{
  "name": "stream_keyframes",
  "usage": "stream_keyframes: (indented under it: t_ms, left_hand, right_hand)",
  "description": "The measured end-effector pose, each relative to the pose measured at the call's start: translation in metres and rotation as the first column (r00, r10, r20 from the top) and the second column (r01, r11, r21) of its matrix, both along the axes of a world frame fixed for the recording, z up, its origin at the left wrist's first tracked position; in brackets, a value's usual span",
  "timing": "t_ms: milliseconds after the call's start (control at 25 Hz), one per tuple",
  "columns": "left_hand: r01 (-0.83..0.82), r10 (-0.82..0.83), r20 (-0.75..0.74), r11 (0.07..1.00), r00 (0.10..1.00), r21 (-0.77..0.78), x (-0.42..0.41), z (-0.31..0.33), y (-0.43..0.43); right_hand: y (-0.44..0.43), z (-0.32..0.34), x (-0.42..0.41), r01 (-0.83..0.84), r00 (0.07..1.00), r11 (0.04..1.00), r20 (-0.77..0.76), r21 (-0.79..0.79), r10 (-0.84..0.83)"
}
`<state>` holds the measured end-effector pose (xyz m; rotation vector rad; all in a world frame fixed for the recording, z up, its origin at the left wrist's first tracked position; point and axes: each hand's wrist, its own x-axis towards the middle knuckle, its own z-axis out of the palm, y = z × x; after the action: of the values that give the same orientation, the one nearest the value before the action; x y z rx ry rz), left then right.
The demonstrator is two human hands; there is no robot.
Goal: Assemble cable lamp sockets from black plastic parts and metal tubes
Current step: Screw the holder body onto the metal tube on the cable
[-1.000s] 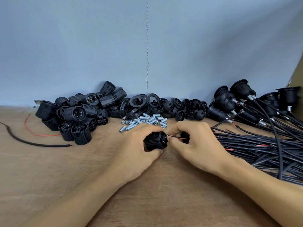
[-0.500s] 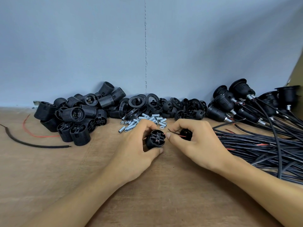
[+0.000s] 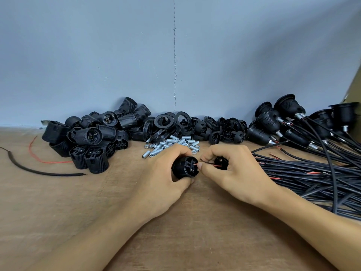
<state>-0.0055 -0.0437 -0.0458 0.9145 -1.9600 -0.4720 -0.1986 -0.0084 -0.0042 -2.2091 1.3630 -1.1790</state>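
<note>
A pile of threaded black socket bodies (image 3: 88, 141) is lying on the left of the wooden surface (image 3: 58, 202). My left hand (image 3: 166, 180) is gripping one socket body (image 3: 184, 167) just in front of the scattered metal tubes (image 3: 172, 144). My right hand (image 3: 232, 173) is pinching a red wire (image 3: 210, 164) against its terminal end, with a black cap (image 3: 220, 162) tucked in my fingers. Bundled black cables (image 3: 312, 173) are lying on the right.

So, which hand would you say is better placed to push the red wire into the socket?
Probably the right hand: it pinches the red wire at the socket, which the left hand grips.
</note>
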Motion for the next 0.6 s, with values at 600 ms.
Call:
stream_keyframes:
  t_ms: [600]
  left_hand:
    - [-0.048,0.052,0.07,0.997,0.996,-0.059,0.0015,0.0035,0.0055]
  right_hand:
    - [-0.0044,-0.0069,0.0011,0.034,0.988,0.997,-0.15,-0.063,-0.044]
